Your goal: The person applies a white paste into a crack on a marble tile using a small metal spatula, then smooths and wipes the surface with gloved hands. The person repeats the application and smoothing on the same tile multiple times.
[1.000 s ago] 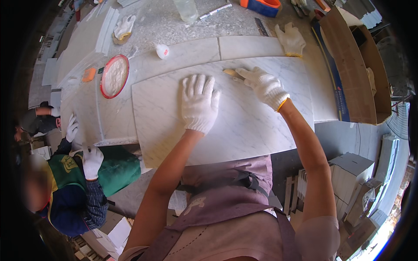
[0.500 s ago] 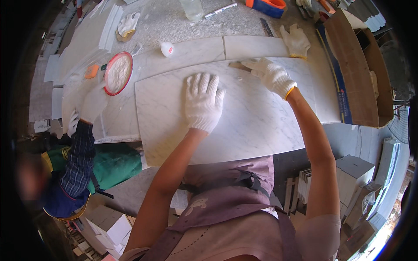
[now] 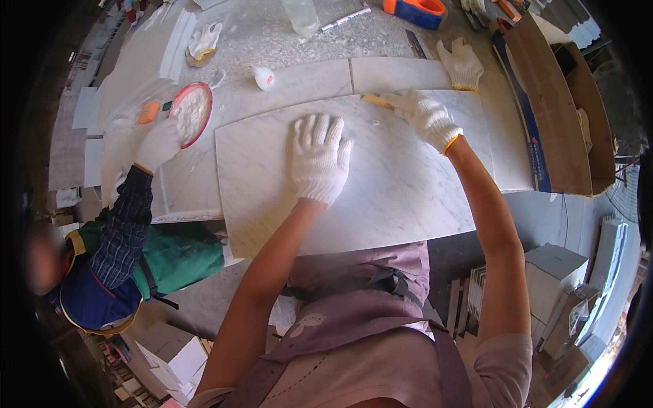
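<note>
Both my hands wear white knit gloves over a white, grey-veined marble slab [image 3: 401, 183], which reaches out past the table's front edge. My left hand [image 3: 320, 158] lies flat on its left half, fingers together and stretched forward. Near the slab's far edge, my right hand [image 3: 427, 117] is closed round a thin, flat tan piece [image 3: 376, 101]. That piece points left; its kind is not clear, as the glove covers most of it. Just left of it, a small dark green item [image 3: 356, 97] shows at the slab's edge.
At the left a co-worker's gloved hand [image 3: 158, 144] is at a red-rimmed bowl of white paste [image 3: 193, 112]. Beyond the slab are a white bulb-shaped bottle [image 3: 264, 78], a loose glove [image 3: 462, 66], a marker [image 3: 345, 20] and an orange-blue tape holder [image 3: 416, 9]. A cardboard box [image 3: 551, 102] stands right.
The tan piece in my right hand has tilted and shows a brighter face. My left hand stays put. The co-worker's hand has moved to the bowl's near rim.
</note>
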